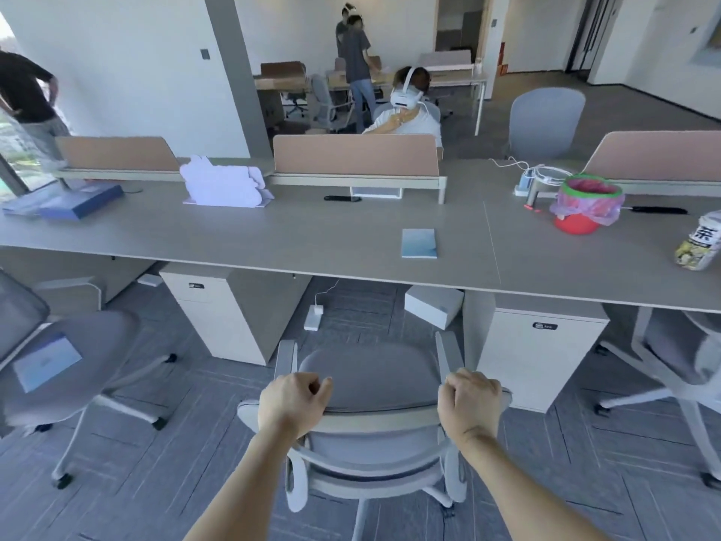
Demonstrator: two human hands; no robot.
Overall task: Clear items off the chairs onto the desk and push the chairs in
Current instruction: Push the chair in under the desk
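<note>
Well to the left of the left hand [293, 400], a second chair [70, 369] is seen standing out from the desk [273, 236], with a thin blue booklet [47, 361] lying flat on its seat. The booklet is judged light and slightly flexible, best lifted by an edge or pinched at one corner.

The left hand is closed over the top rail of the middle chair [370, 384], and the right hand [472, 400] is closed over the same rail at its other end. Between the hands the seat is seen bare. The chair is on castors and is judged to roll easily on the carpet; the rigid rail is the sound place to push from, with even pressure from both hands.

Beyond the right hand, a blue notebook [419, 244] lies on the desk, and a third chair [679, 353] stands far right.
</note>
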